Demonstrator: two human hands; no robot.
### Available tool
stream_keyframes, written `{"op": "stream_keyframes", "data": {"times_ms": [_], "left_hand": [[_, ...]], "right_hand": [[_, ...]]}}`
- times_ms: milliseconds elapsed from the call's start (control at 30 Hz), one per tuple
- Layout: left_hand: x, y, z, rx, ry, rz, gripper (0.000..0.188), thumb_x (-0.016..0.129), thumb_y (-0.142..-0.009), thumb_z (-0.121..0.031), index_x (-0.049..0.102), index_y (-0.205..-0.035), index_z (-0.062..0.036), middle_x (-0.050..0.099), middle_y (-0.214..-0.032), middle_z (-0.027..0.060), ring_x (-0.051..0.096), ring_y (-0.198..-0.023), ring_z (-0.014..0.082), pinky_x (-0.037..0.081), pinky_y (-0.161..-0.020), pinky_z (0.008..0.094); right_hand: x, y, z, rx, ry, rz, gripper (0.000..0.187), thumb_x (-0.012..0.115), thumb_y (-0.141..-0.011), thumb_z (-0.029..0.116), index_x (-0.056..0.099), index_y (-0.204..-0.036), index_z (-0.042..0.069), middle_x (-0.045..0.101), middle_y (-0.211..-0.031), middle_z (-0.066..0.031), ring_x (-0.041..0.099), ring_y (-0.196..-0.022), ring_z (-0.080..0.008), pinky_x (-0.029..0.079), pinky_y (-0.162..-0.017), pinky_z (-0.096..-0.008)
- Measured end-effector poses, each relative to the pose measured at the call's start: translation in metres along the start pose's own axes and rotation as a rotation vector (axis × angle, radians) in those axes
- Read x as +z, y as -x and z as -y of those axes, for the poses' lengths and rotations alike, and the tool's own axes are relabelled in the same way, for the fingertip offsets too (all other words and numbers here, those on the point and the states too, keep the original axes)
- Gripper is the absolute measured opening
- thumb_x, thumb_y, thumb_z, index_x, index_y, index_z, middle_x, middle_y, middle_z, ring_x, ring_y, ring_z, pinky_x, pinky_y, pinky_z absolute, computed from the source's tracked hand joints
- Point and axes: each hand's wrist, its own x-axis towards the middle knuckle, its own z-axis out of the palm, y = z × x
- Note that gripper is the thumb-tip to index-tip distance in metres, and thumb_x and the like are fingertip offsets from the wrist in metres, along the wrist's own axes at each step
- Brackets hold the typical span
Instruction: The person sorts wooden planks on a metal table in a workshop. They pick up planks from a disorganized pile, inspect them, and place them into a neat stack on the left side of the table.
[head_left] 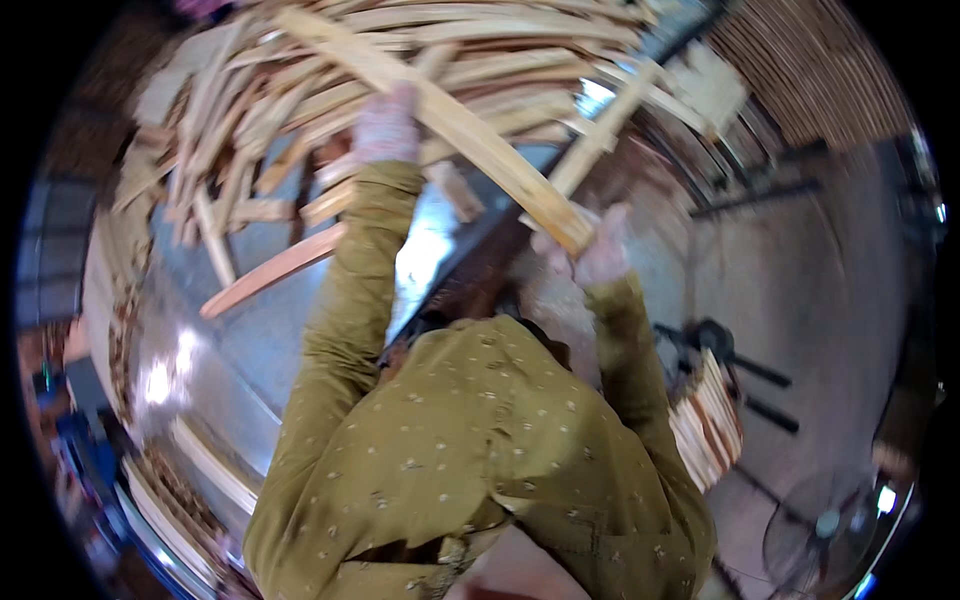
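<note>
Bright mid-frame, dim toward the right rim. Glaring white on the tabletop (270, 325), at left and just above center. Shadowed across the shirt (430, 430). Softly blurred around the long plank (480, 150). Bowed at the edges, black-cornered.

Round fan (826, 524) at lower right, grey floor (850, 260), dark bar (755, 198)

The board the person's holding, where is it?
In the head view, the board slants across the upper middle, partly over the wood pile, its near end in the right hand.
</note>
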Motion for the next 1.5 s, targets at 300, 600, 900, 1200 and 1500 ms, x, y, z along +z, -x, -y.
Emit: {"op": "stream_keyframes", "data": {"times_ms": [300,600,900,1200,1500], "left_hand": [[0.095,-0.058,-0.013,-0.132,0.312,0.045,0.026,0.065,-0.090,-0.016,0.059,-0.110,0.0004,0.066,-0.094,0.0122,0.069,-0.078,0.0247,0.064,-0.066,0.0395],[0.179,-0.066,0.003,-0.077,0.313,0.214,0.031,0.066,-0.091,-0.025,0.060,-0.108,-0.0004,0.065,-0.092,0.0087,0.067,-0.075,0.0200,0.060,-0.060,0.0328],[0.187,-0.048,0.003,0.053,0.257,0.040,0.041,0.063,-0.093,-0.033,0.058,-0.113,0.0016,0.061,-0.089,0.0047,0.060,-0.083,0.0148,0.052,-0.075,0.0329],[0.049,0.130,0.035,-0.148,-0.004,-0.088,0.059,0.061,-0.093,-0.014,0.036,-0.145,-0.0017,0.057,-0.125,0.0121,0.056,-0.110,0.0182,0.045,-0.098,0.0320],[-0.359,-0.032,-0.058,-0.285,-0.252,-0.226,0.033,0.049,-0.094,-0.020,0.053,-0.123,-0.0036,0.064,-0.098,0.0129,0.064,-0.081,0.0179,0.053,-0.061,0.0314]], "right_hand": [[-0.061,-0.011,0.043,-0.536,0.441,-0.388,0.086,0.070,-0.084,0.046,0.036,-0.146,-0.003,0.053,-0.135,-0.0224,0.050,-0.127,-0.0305,0.040,-0.107,-0.0416],[-0.053,-0.012,0.106,-0.297,1.495,-0.665,0.075,0.075,-0.080,0.026,0.042,-0.144,0.006,0.060,-0.116,-0.0198,0.060,-0.104,-0.0367,0.050,-0.089,-0.0367],[-0.136,-0.050,0.081,-0.535,0.923,-0.326,0.051,0.054,-0.097,0.026,0.048,-0.136,-0.005,0.064,-0.111,-0.0161,0.062,-0.086,-0.0189,0.053,-0.070,-0.0329],[0.003,-0.131,0.021,-0.440,0.899,0.299,0.055,0.055,-0.099,0.024,0.040,-0.144,-0.003,0.067,-0.098,-0.0073,0.064,-0.082,-0.0148,0.053,-0.071,-0.0305],[0.147,-0.179,-0.077,-0.375,1.349,0.484,0.052,0.065,-0.089,0.009,0.050,-0.138,0.004,0.068,-0.086,-0.0079,0.064,-0.070,-0.0197,0.052,-0.064,-0.0315]]}}
